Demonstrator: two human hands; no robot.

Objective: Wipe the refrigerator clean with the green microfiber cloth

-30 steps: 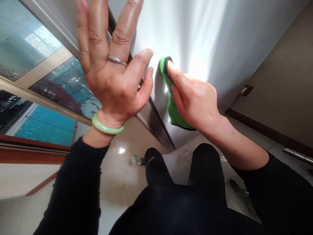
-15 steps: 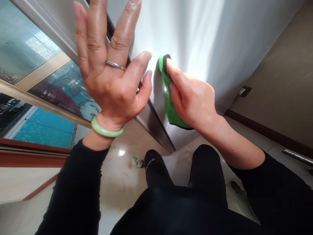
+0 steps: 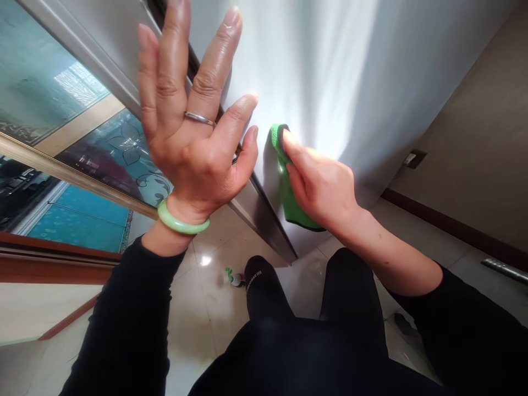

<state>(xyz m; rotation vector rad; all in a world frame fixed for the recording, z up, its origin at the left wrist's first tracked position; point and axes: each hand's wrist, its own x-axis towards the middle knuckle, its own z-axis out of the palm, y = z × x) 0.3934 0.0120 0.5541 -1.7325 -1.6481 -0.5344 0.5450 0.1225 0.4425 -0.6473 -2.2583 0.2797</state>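
My right hand (image 3: 319, 184) presses a folded green cloth (image 3: 289, 192) against the shiny silver side of a tall appliance (image 3: 330, 71), low down near its front corner. Its fingers are closed over the cloth. My left hand (image 3: 193, 121) is spread flat with fingers apart against the appliance's front edge, by a dark seam. It holds nothing. A ring sits on one finger and a pale green bangle (image 3: 181, 220) circles the wrist. Both arms wear black sleeves.
A small green-capped bottle (image 3: 233, 278) stands on the glossy tiled floor by my black-clad legs. A glass sliding door (image 3: 82, 159) with teal floral panels runs along the left. A beige wall (image 3: 487, 137) with a dark skirting and a socket is at the right.
My right hand has slid the cloth a little downward on the silver panel. My left hand stays spread on the front edge, shifted slightly right.
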